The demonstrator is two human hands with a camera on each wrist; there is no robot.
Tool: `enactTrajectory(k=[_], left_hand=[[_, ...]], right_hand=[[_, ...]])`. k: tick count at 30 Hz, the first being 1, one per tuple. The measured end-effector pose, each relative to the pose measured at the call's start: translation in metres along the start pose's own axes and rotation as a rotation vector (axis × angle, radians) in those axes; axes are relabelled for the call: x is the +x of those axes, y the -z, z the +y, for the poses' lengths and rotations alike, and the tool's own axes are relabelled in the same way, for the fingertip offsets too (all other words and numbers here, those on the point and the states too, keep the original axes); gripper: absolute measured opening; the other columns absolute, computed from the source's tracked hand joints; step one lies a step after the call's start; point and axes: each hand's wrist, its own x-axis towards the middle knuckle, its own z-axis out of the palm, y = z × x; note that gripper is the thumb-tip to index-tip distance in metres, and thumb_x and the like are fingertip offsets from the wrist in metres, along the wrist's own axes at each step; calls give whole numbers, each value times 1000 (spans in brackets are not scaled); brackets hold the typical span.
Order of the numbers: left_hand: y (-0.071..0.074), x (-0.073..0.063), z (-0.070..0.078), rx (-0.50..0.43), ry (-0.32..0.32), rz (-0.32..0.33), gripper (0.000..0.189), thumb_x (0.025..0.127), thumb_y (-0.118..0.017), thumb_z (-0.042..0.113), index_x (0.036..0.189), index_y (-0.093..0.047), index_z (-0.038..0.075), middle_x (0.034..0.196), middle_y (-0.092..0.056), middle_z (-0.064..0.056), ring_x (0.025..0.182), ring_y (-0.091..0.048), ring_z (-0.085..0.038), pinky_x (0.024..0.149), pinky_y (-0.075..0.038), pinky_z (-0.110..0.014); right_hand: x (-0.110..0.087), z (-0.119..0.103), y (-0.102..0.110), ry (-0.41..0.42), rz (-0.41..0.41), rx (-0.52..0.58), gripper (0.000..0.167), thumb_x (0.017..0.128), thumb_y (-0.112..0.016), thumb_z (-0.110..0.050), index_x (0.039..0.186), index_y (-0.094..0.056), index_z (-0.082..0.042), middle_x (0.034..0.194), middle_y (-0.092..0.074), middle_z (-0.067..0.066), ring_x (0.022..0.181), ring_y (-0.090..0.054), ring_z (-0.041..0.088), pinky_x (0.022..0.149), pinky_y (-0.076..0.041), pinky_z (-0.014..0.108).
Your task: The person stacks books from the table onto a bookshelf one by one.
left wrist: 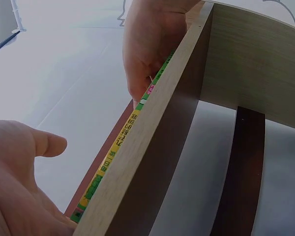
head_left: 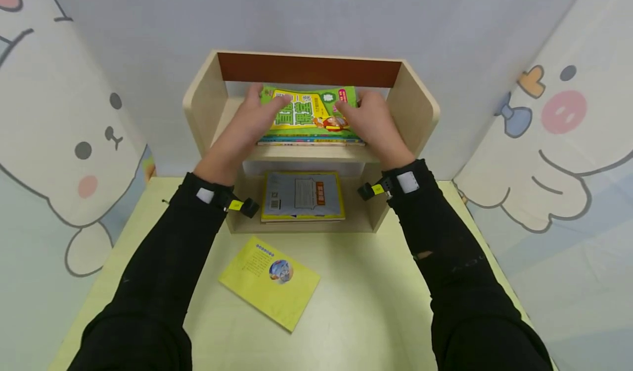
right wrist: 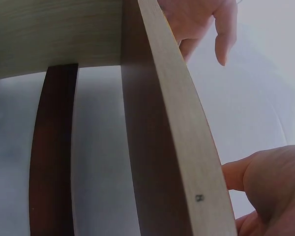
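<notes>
A green and yellow book lies flat over a few thinner books on the upper level of a small wooden shelf. My left hand is at its left end, the extended thumb above the cover. At the right end is my right hand, its thumb also over the cover. From the left wrist, the book's printed spine shows along the shelf board, and the left thumb stands away from it. Seen from the right wrist, the board hides most of the book.
On the lower level lies a grey-covered book with yellow edges. A yellow booklet rests askew on the pale table before the shelf. Cloth panels with cartoon animals hang on both sides, and a plain pale sheet hangs behind.
</notes>
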Motion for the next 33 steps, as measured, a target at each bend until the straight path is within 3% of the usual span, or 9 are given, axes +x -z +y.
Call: enactTrajectory(k=[10,14,17,18,20,22,26,30,33], left_hand=[[3,3,1,23,-6,-32,87,111,-60,53,177,-12,22,166,-47,-6,153,-39,-20,132,-24,-44],[1,-7,1,81,-28,23,91,111,-60,55,178,-8,24,179,-30,-4,163,-28,-20,134,-21,-46],[2,-32,-6,121,-155,89,86,110,-64,49,177,-20,18,181,-28,-5,165,-27,-22,134,-22,-44],[4,-45,-12,130,-223,90,79,110,-65,45,174,-28,14,177,-35,-8,163,-32,-23,134,-25,-44],[11,-78,-29,156,-352,45,59,111,-67,34,161,-49,8,165,-52,-9,154,-47,-24,129,-35,-44],[18,-113,-51,176,-394,-55,40,111,-69,27,145,-64,7,144,-67,-7,135,-62,-23,117,-49,-43],[28,-160,-119,288,-193,-203,25,112,-69,29,130,-74,11,123,-76,-3,108,-70,-20,94,-60,-42],[26,-162,-202,391,80,-183,40,112,-68,34,137,-70,3,131,-73,-15,118,-70,-33,95,-61,-49],[22,-158,-239,424,247,-176,60,112,-65,42,148,-60,-6,142,-67,-26,131,-64,-43,103,-58,-55]], right_hand=[[-1,2,3,10,-10,-23,55,111,-63,-49,137,-69,-2,116,-68,16,96,-62,27,76,-43,35],[-16,0,8,6,45,-18,69,110,-63,-50,158,-53,-1,150,-57,20,128,-59,32,103,-51,41],[-51,3,11,80,133,13,74,110,-66,-45,165,-42,-2,159,-46,22,139,-52,36,114,-48,50],[-67,7,10,132,166,32,70,110,-69,-40,163,-45,0,154,-47,23,133,-54,37,109,-50,50],[-104,20,5,238,208,83,59,109,-73,-29,153,-53,4,142,-56,22,123,-60,35,100,-52,48],[-142,41,-5,297,186,125,47,108,-75,-21,144,-60,4,131,-64,20,111,-64,30,91,-54,39],[-196,96,-39,141,-45,200,37,110,-72,-23,137,-67,2,118,-73,14,103,-68,25,86,-56,34],[-225,146,-69,-212,-371,417,54,113,-66,-30,147,-56,12,136,-69,26,124,-69,39,102,-60,50],[-242,165,-84,-428,-541,652,69,115,-59,-32,155,-40,21,150,-58,38,138,-61,50,109,-56,56]])
